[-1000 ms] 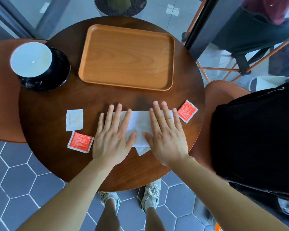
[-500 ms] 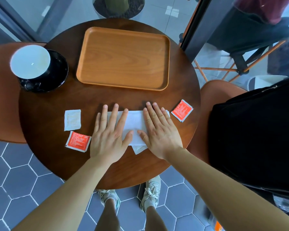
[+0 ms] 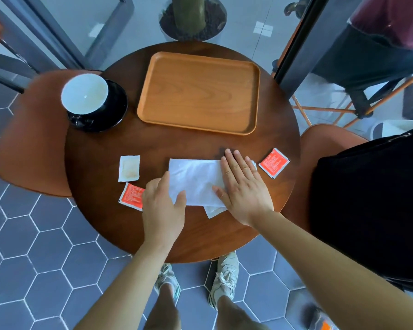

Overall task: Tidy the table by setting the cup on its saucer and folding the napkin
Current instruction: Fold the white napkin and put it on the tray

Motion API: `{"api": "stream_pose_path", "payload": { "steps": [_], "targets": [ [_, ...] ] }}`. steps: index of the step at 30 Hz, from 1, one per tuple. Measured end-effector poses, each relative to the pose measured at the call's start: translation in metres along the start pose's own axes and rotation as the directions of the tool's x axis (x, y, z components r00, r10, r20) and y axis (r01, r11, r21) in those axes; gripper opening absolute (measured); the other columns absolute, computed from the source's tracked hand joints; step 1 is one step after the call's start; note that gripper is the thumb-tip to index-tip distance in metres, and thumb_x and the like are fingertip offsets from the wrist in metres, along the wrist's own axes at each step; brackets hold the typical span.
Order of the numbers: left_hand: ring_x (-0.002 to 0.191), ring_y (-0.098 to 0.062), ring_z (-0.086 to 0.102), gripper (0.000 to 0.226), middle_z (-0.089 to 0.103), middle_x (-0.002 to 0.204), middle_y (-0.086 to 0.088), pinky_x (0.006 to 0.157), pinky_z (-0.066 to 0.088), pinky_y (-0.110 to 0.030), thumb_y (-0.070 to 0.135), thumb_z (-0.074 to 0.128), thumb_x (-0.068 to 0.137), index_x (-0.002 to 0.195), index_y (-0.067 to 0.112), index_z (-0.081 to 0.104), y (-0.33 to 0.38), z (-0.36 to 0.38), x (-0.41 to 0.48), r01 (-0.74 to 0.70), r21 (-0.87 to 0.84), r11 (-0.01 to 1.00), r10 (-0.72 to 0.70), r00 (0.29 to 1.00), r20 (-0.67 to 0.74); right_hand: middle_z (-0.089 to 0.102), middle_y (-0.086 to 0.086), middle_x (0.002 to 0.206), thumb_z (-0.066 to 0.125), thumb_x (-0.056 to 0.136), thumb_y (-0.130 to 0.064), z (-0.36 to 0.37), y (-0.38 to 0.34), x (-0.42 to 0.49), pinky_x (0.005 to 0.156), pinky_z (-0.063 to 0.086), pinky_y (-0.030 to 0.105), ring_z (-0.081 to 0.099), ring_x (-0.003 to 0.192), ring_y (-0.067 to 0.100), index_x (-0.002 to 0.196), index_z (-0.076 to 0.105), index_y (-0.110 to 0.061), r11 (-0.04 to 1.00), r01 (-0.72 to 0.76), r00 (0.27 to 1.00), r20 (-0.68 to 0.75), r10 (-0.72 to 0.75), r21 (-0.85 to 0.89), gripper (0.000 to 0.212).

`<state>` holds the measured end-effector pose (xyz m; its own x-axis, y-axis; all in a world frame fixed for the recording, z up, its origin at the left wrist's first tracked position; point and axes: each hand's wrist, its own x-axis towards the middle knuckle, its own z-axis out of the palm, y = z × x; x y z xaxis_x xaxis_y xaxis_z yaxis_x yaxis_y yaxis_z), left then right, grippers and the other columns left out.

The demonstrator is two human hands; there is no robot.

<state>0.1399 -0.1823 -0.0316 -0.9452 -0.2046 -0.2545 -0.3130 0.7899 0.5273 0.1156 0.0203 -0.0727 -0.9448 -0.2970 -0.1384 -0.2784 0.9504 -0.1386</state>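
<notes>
Napkin (image 3: 196, 179) lies mid-desk (image 3: 153, 144), part-folded. R hand (image 3: 242, 186) flat, pins its right end; L hand (image 3: 163, 206) grip pinching the near-left corner. Cup (image 3: 85, 94) sits on saucer (image 3: 116, 106). Advise: align edges, then crease w/ palm.

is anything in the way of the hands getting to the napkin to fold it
Nothing visible blocks them. The right hand already lies flat on the napkin, and the left hand is at its near left corner. The sachets and the tray lie clear of the napkin.
</notes>
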Motion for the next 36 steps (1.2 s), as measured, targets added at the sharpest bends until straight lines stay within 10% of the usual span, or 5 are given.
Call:
{"api": "stream_pose_path", "payload": {
  "steps": [4, 7, 11, 23, 36],
  "targets": [
    [0.121, -0.025, 0.060, 0.057, 0.056, 0.139, -0.011, 0.100, 0.050, -0.040, 0.026, 0.064, 0.097, 0.148, 0.011, 0.046, -0.002, -0.005, 0.006, 0.097, -0.091, 0.991, -0.098, 0.995, -0.010, 0.013, 0.003, 0.167, 0.036, 0.106, -0.038, -0.015, -0.024, 0.003, 0.126, -0.001, 0.035, 0.002, 0.156, 0.022, 0.156, 0.030, -0.012, 0.958, 0.016, 0.962, -0.267, 0.064, 0.287, 0.056],
    [0.115, -0.021, 0.065, 0.055, 0.060, 0.137, -0.008, 0.089, 0.048, -0.030, 0.025, 0.067, 0.095, 0.145, 0.014, 0.050, -0.005, -0.006, 0.010, 0.168, -0.167, 0.971, -0.174, 0.985, -0.017, 0.018, -0.007, 0.167, 0.043, 0.105, -0.031, -0.021, -0.061, 0.011, 0.125, 0.010, 0.029, 0.006, 0.154, 0.007, 0.155, 0.033, -0.018, 0.589, 0.026, 0.951, -0.202, 0.235, 0.807, 0.053],
    [0.108, -0.018, 0.066, 0.051, 0.066, 0.129, -0.007, 0.097, 0.053, -0.039, 0.022, 0.069, 0.092, 0.140, 0.014, 0.056, -0.003, -0.009, 0.008, 0.248, -0.245, 0.937, -0.257, 0.966, -0.006, 0.024, -0.013, 0.164, 0.047, 0.101, -0.020, -0.016, -0.086, 0.018, 0.125, 0.018, 0.037, 0.017, 0.151, 0.000, 0.154, 0.032, -0.027, 0.162, -0.027, 0.943, -0.029, 0.331, 0.986, 0.056],
    [0.092, -0.017, 0.072, 0.023, 0.077, 0.098, 0.005, 0.071, 0.054, -0.030, 0.032, 0.067, 0.092, 0.111, 0.020, 0.075, -0.003, -0.011, 0.017, 0.321, -0.347, 0.881, -0.281, 0.946, 0.162, 0.037, -0.026, 0.155, 0.054, 0.095, -0.033, -0.006, -0.083, 0.025, 0.124, 0.022, 0.041, 0.029, 0.144, -0.006, 0.150, 0.039, -0.040, -0.076, -0.081, 0.929, 0.103, 0.354, 0.994, 0.058],
    [0.073, -0.004, 0.070, 0.015, 0.072, 0.073, 0.022, 0.059, 0.046, -0.017, 0.031, 0.073, 0.089, 0.075, 0.034, 0.067, -0.007, -0.003, 0.007, 0.314, -0.563, 0.764, -0.367, 0.930, 0.019, 0.053, -0.014, 0.147, 0.057, 0.089, -0.039, -0.013, -0.077, 0.028, 0.106, 0.039, 0.022, 0.044, 0.137, 0.000, 0.140, 0.054, -0.032, -0.221, 0.038, 0.916, 0.054, 0.397, 0.974, 0.051]
  ]
}}
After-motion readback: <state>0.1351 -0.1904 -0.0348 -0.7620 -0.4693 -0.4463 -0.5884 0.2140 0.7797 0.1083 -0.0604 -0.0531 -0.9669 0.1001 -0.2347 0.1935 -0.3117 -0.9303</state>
